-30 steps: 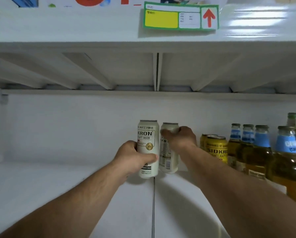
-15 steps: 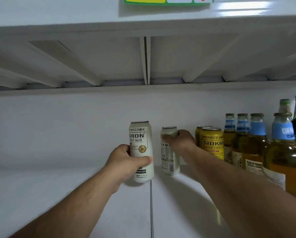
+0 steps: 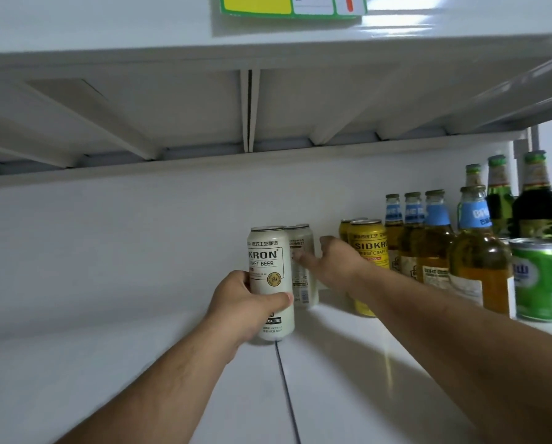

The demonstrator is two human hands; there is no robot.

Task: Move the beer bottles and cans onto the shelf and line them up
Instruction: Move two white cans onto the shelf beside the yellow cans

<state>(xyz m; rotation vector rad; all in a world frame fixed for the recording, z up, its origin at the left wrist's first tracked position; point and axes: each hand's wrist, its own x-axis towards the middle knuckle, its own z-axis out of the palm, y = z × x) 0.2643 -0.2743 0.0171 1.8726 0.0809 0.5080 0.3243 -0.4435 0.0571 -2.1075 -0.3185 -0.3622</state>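
My left hand (image 3: 244,307) grips a tall white "KRON craft beer" can (image 3: 270,267) upright, its base at the seam of the white shelf (image 3: 124,363). A second white can (image 3: 302,251) stands right behind it, deeper on the shelf. My right hand (image 3: 337,264) is just right of that can, thumb tip against its side, fingers loose and not wrapped around it. To the right stand two yellow cans (image 3: 369,248), partly hidden by my right wrist.
Amber bottles with blue neck labels (image 3: 435,248) line up right of the yellow cans, then dark green bottles (image 3: 534,203) and a green can (image 3: 539,277) at the front right. The upper shelf's underside (image 3: 249,107) hangs low overhead. The back wall (image 3: 108,235) is close.
My right hand has let go of the rear white can and slid to its right side. The left hand's can has moved in front of it, close against it. The view has shifted.
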